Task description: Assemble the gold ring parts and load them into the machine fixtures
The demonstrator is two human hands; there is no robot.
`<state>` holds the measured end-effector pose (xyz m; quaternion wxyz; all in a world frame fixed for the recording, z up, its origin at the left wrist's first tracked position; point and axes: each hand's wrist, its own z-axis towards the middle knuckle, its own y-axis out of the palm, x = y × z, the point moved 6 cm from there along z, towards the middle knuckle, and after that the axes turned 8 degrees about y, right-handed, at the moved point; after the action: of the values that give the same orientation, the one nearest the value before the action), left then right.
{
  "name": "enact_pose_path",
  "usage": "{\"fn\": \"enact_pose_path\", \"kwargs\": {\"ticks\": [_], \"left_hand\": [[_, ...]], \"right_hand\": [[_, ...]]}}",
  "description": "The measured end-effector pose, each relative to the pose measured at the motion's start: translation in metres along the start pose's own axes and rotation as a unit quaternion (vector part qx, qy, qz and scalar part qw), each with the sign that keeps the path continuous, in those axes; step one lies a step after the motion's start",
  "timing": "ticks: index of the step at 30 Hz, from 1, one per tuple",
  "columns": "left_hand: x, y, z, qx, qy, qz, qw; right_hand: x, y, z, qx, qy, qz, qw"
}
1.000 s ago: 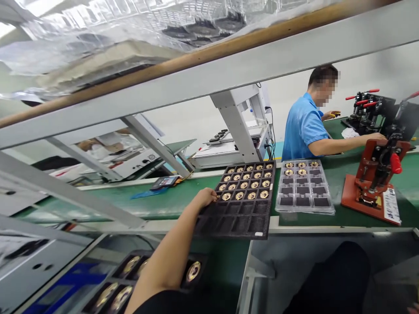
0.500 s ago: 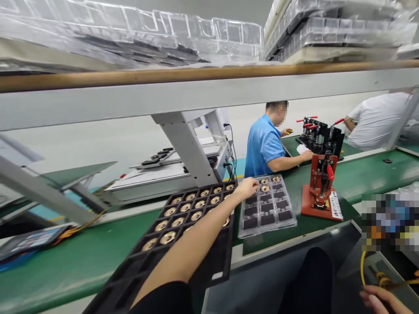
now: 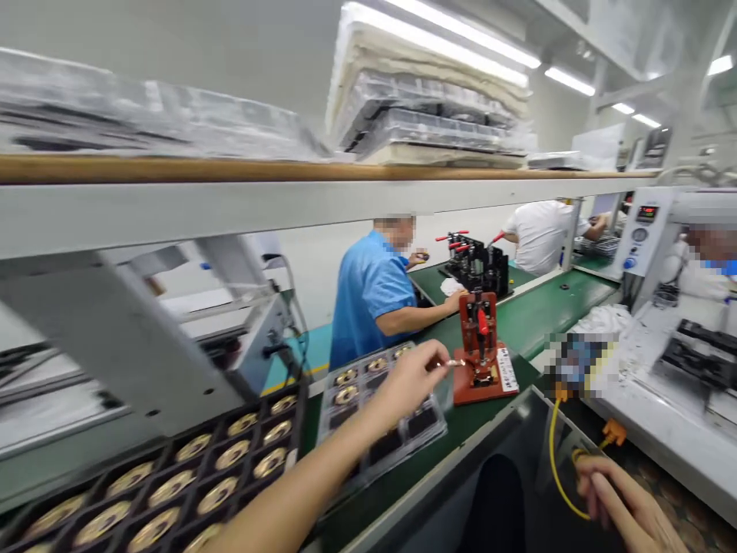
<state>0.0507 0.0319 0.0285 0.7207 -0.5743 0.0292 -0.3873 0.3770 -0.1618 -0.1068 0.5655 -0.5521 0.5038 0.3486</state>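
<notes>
My left hand (image 3: 415,378) pinches a small shiny gold metal ring (image 3: 454,362), seen nearly edge-on, just left of the red toggle-clamp press (image 3: 479,349). Beneath this hand lies the clear plastic tray (image 3: 429,432); gold rings (image 3: 346,395) fill several of its far pockets, while dark pockets show nearer me. My right hand (image 3: 625,491) is low on the right with curled fingers, beside a yellow cable (image 3: 553,468). A yellowish bit shows at its fingertips, but what it grips is unclear. A black compartment tray (image 3: 291,458) with several gold rings stands at the lower left.
A shelf beam (image 3: 276,196) crosses above the green bench (image 3: 567,307), bearing stacked plastic trays (image 3: 431,127). Beyond the bench, a person in blue (image 3: 368,299) works near black clamp presses (image 3: 475,265). A white machine (image 3: 639,238) stands right. An orange connector (image 3: 615,432) hangs near my right hand.
My left hand has moved from the clear tray's far pockets rightward to the red press, now with a gold ring in its fingers. The view has turned right.
</notes>
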Motion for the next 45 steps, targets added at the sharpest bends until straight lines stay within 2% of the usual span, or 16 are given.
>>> {"fn": "enact_pose_path", "kwargs": {"ticks": [1, 2, 4, 6, 9, 15, 19, 21, 25, 27, 29, 32, 35, 40, 43, 45], "left_hand": [[0.041, 0.007, 0.004, 0.026, 0.120, -0.044, 0.991], [0.080, 0.015, 0.004, 0.045, 0.232, -0.078, 0.968], [0.144, 0.029, -0.001, 0.074, 0.411, -0.110, 0.902], [0.187, 0.044, -0.002, 0.091, 0.502, -0.106, 0.854], [0.226, 0.063, 0.008, 0.102, 0.549, -0.109, 0.823], [0.288, 0.107, 0.029, 0.049, 0.599, -0.165, 0.782], [0.335, 0.138, 0.051, -0.062, 0.597, -0.247, 0.761], [0.358, 0.151, 0.078, -0.118, 0.565, -0.276, 0.769], [0.409, 0.183, 0.159, -0.161, 0.478, -0.221, 0.835], [0.442, 0.207, 0.190, -0.190, 0.474, -0.183, 0.840], [0.472, 0.234, 0.209, -0.223, 0.482, -0.153, 0.833], [0.506, 0.270, 0.223, -0.260, 0.482, -0.104, 0.830], [0.526, 0.294, 0.230, -0.307, 0.470, -0.046, 0.826], [0.549, 0.309, 0.237, -0.376, 0.452, 0.022, 0.809], [0.558, 0.308, 0.234, -0.368, 0.445, 0.011, 0.817], [0.558, 0.300, 0.230, -0.348, 0.445, -0.021, 0.825]], "right_hand": [[-0.023, 0.000, 0.002, -0.007, -0.021, 0.006, 1.000], [-0.045, 0.000, 0.004, -0.013, -0.046, 0.025, 0.999], [-0.086, -0.005, 0.007, -0.025, -0.115, 0.076, 0.990], [-0.109, -0.016, 0.008, -0.015, -0.138, 0.083, 0.987], [-0.116, -0.044, 0.000, 0.030, -0.136, 0.066, 0.988], [-0.094, -0.109, -0.033, 0.118, -0.087, 0.049, 0.988], [-0.066, -0.166, -0.064, 0.224, -0.046, 0.016, 0.973], [-0.049, -0.199, -0.083, 0.294, -0.042, 0.008, 0.955], [-0.025, -0.248, -0.123, 0.409, -0.043, -0.016, 0.911], [-0.022, -0.263, -0.141, 0.451, -0.046, -0.036, 0.890], [-0.021, -0.273, -0.155, 0.480, -0.047, -0.045, 0.875], [-0.017, -0.286, -0.174, 0.493, -0.044, -0.037, 0.868], [-0.009, -0.300, -0.190, 0.493, -0.036, -0.028, 0.869], [-0.007, -0.325, -0.192, 0.520, -0.048, -0.015, 0.853], [-0.013, -0.340, -0.170, 0.522, -0.057, -0.031, 0.850], [-0.019, -0.349, -0.147, 0.500, -0.053, -0.066, 0.862]]}}
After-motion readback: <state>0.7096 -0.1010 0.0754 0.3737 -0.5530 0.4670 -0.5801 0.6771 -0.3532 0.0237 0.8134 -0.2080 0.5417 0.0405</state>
